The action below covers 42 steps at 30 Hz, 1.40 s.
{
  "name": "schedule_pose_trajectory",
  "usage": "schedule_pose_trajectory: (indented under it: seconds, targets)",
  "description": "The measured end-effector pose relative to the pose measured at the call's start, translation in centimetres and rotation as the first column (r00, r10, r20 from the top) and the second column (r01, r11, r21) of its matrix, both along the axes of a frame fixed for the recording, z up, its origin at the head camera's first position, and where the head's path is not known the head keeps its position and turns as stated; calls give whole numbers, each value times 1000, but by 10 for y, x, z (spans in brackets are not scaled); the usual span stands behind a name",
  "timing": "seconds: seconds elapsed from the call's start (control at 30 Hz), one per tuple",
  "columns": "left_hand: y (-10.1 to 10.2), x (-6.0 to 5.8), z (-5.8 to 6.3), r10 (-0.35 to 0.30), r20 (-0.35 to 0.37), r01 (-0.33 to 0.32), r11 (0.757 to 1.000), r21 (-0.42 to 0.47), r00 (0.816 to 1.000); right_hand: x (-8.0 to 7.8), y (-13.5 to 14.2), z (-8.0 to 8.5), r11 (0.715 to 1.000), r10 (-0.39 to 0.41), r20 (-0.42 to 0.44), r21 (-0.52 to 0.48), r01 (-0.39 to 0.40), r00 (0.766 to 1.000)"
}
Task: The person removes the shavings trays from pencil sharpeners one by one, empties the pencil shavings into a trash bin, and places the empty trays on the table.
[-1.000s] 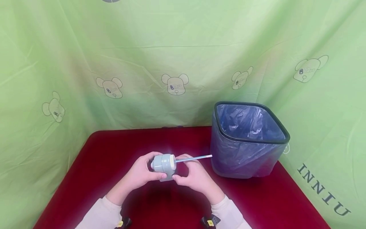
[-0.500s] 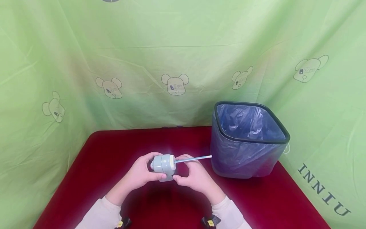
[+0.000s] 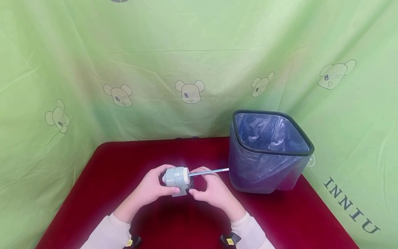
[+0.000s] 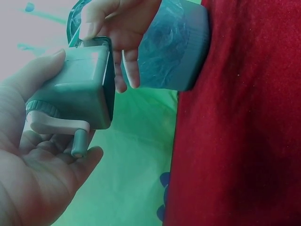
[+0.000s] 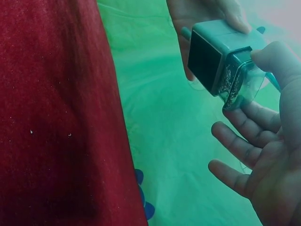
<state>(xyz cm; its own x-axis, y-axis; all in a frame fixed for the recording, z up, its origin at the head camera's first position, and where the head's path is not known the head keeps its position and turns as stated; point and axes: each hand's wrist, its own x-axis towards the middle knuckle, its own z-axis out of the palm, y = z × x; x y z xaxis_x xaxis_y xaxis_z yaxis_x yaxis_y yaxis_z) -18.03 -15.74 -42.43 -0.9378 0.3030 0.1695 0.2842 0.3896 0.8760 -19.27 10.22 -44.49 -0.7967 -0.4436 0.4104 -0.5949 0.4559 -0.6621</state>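
Observation:
A pale blue-grey crank pencil sharpener [image 3: 176,177] is held above the table, tipped so its pencil side faces right. My left hand [image 3: 154,183] grips its body, thumb on the near side. The crank handle [image 4: 59,124] shows above that hand's palm in the left wrist view. A blue pencil [image 3: 209,172] sticks out of the white-ringed front. My right hand [image 3: 212,188] pinches the clear shavings drawer [image 5: 244,82] between thumb and fingers. The drawer stands partly out of the sharpener's body, with pale shavings [image 5: 229,77] inside.
A bin [image 3: 264,174] lined with a blue plastic bag, with a black rim [image 3: 280,152], stands at the right rear of the red-covered table [image 3: 130,155]. Green curtain [image 3: 149,69] with bear prints hangs around the back and sides.
The clear drawer has come a little way out of the sharpener's body, toward the right hand. The sharpener and left hand have shifted very slightly left.

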Motion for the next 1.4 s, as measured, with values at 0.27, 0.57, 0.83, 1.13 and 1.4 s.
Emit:
schedule_pose_trajectory:
  seconds: [0.27,0.57,0.83,1.13,1.4]
  targets:
    - [0,1,3,13,-9,-13,1000,-8,1000,0,2,1,1000,12,25,-27,-11,1000]
    - [1,1,2,-2,8,2,1000,26,1000,1,3,1,1000,-1,41,-20,2,999]
    - [1,0,1,-12,-4,12,999,42,1000,1,3,0,1000,-3,41,-11,3,999]
    - [0,1,0,-11,11,10,998,59,1000,2,4,0,1000,-6,38,-13,7,999]
    - [-1,1,-1,-17,1,17,999,51,1000,2,5,0,1000,-14,33,0,14,999]
